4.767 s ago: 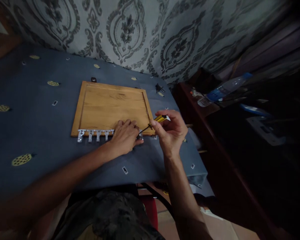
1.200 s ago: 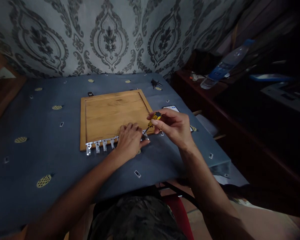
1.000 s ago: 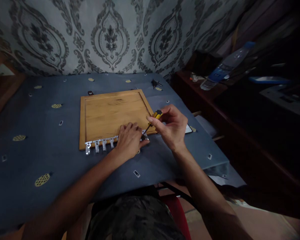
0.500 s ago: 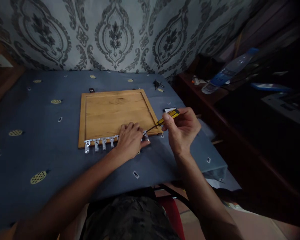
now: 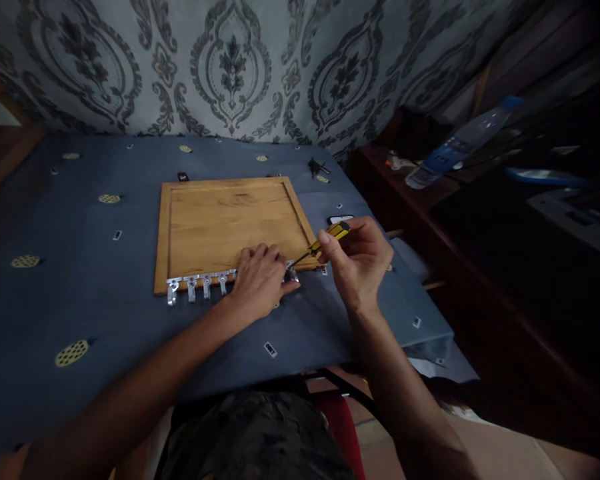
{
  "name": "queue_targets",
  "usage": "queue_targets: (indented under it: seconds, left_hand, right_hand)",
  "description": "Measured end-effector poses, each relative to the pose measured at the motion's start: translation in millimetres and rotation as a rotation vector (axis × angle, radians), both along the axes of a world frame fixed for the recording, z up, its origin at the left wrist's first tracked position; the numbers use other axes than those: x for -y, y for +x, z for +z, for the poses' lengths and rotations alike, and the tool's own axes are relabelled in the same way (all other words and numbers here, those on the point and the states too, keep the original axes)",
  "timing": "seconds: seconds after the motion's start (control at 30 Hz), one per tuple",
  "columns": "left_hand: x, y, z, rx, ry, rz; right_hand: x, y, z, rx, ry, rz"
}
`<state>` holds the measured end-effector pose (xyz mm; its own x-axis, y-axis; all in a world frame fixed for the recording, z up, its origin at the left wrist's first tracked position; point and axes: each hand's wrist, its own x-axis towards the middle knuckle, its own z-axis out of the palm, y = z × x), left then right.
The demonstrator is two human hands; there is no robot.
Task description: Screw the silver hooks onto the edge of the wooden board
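A wooden framed board [image 5: 230, 220] lies flat on the cloth-covered table, with a metal hook rail [image 5: 207, 283] along its near edge. My left hand [image 5: 260, 280] bends over that edge and holds the rail, its thumb below the rightmost hook [image 5: 293, 273]; it hides the rail's middle. In my right hand [image 5: 363, 267], closed round the handle, is a yellow and black screwdriver [image 5: 330, 238]. It slants down to the left, and its tip meets the right end of the rail. Whether a screw sits under the tip I cannot make out.
A phone [image 5: 341, 219] lies just beyond my right hand. Small black items [image 5: 316, 167] rest near the table's far right corner, and another [image 5: 183, 177] touches the board's far edge. On the dark furniture to the right stands a plastic bottle [image 5: 460, 147]. Patterned wallpaper [image 5: 230, 67] rises behind.
My right hand and the screwdriver handle have shifted slightly left, with the tip still at the rail's right end. My left hand stays in place on the rail.
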<state>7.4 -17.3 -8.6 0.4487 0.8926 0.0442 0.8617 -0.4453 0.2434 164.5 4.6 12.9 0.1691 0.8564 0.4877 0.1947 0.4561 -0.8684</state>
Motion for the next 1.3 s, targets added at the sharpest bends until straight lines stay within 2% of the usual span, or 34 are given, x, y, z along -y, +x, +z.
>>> queue_targets:
  seconds: [0.17,0.27,0.5,0.8,1.03,1.3]
  left_hand:
    - [0.9,-0.7,-1.9,0.005,0.016,0.0]
    - [1.3,-0.4,-2.2,-0.003,0.028,-0.002]
    - [0.8,-0.1,-2.8,0.014,0.009,-0.003]
    - [1.3,0.3,-0.7,0.012,0.002,0.011]
    - [0.7,0.0,-1.8,0.007,0.01,0.008]
    - [1.7,-0.1,-0.7,0.018,0.013,0.013]
  right_hand:
    - [4.5,10.3,14.6,0.117,-0.091,0.21]
    - [5.5,14.0,17.9,0.137,-0.111,0.298]
    - [-0.9,3.5,7.0,-0.022,-0.11,0.207]
    - [3.4,11.4,13.0,0.065,-0.137,0.302]
    - [0.7,2.8,8.0,-0.093,-0.115,0.236]
    - [4.3,14.4,14.3,0.081,-0.136,0.322]
